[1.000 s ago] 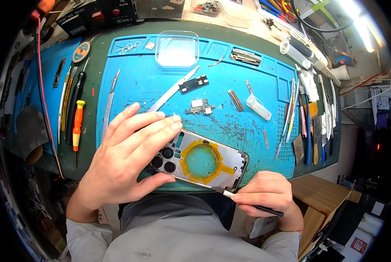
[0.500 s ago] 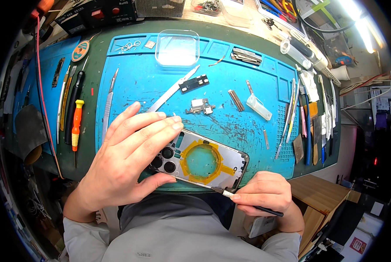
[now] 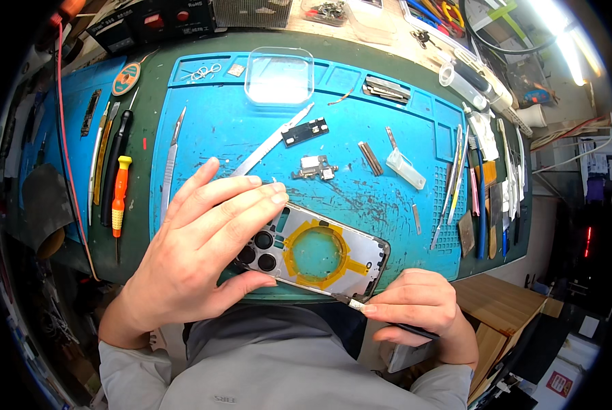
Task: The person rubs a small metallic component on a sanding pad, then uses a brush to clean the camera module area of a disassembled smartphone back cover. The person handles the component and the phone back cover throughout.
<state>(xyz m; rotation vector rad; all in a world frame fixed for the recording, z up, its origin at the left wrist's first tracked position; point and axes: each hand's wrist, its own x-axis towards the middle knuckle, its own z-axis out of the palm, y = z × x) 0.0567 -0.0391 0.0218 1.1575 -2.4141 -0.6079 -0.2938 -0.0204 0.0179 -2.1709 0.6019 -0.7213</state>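
My left hand (image 3: 200,236) lies over the left end of a phone back housing (image 3: 297,275). Its thumb is at the near edge and its fingers reach across to the far edge, gripping it. The housing is silver inside, with black camera rings and yellow tape around a round opening. In my right hand (image 3: 415,304), pinched between thumb and fingers, is a slim black-handled tool (image 3: 356,304) with a pale collar. Its dark tip touches the housing's near edge by the lower right corner; the tip's exact shape is too small to tell.
On the blue mat (image 3: 217,123) beyond lie a metal ruler (image 3: 272,140), a black plate (image 3: 306,132), a small part (image 3: 315,167) and a clear box (image 3: 278,75). A scalpel (image 3: 172,164) and an orange screwdriver (image 3: 120,191) lie left; tweezers (image 3: 456,178) and brushes right.
The black handle's rear end has shifted slightly left and its angle has changed a little. My left hand and the phone housing have hardly moved.
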